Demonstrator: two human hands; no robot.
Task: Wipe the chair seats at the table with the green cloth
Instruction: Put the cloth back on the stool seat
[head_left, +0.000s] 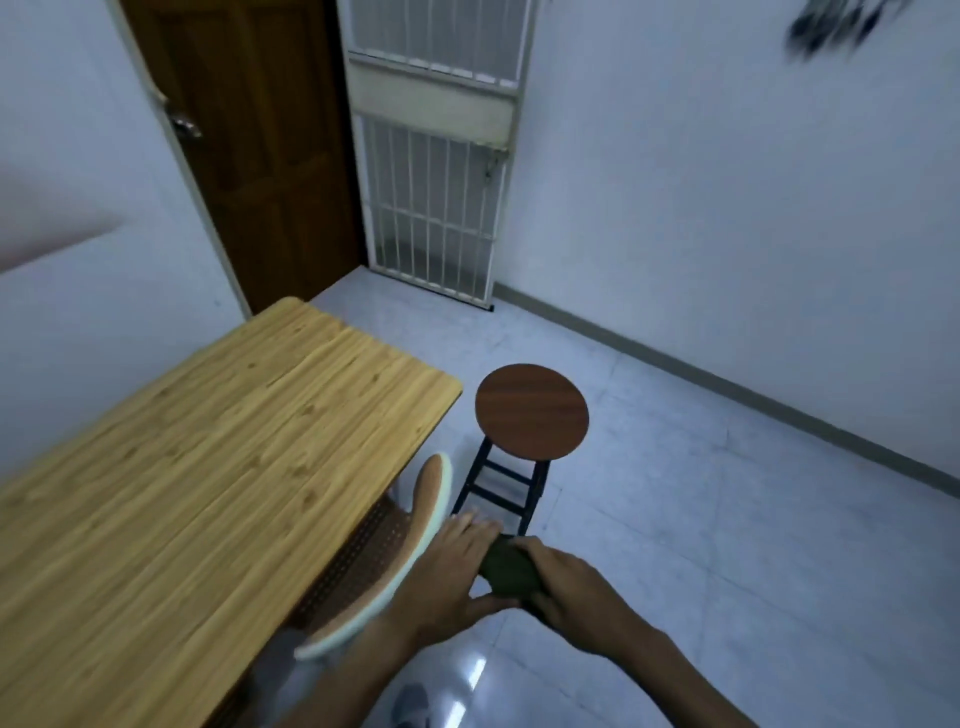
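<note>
The dark green cloth (508, 570) is bunched between both hands at the lower middle. My left hand (452, 566) touches its left side with fingers spread flat, and my right hand (563, 587) grips its right side. Just left of my hands a chair (387, 561) with a brown perforated back and pale rim is pushed under the wooden table (218, 467); its seat is mostly hidden. A round brown stool (531, 410) on black legs stands beyond my hands, off the table's far corner.
A brown door (260, 156) and a white barred gate (436, 171) stand at the far end. White walls run along the left and right. Pale tiled floor (727, 519) stretches to the right of the stool.
</note>
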